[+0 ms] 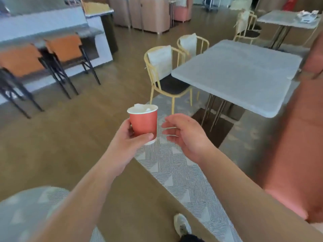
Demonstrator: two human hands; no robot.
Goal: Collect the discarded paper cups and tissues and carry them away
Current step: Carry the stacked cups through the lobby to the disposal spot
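Note:
My left hand grips a red paper cup with a white rim, held upright in front of me above the floor. Crumpled white tissue sticks out of the cup's top. Just right of the cup, my right hand hovers with its fingers spread and nothing in it. More white crumpled paper lies on a far table at the top right.
A grey marble-look table stands ahead on the right with yellow chairs beside it. A pink sofa runs along the right edge. Orange stools line a counter at the left. A patterned rug covers the floor below.

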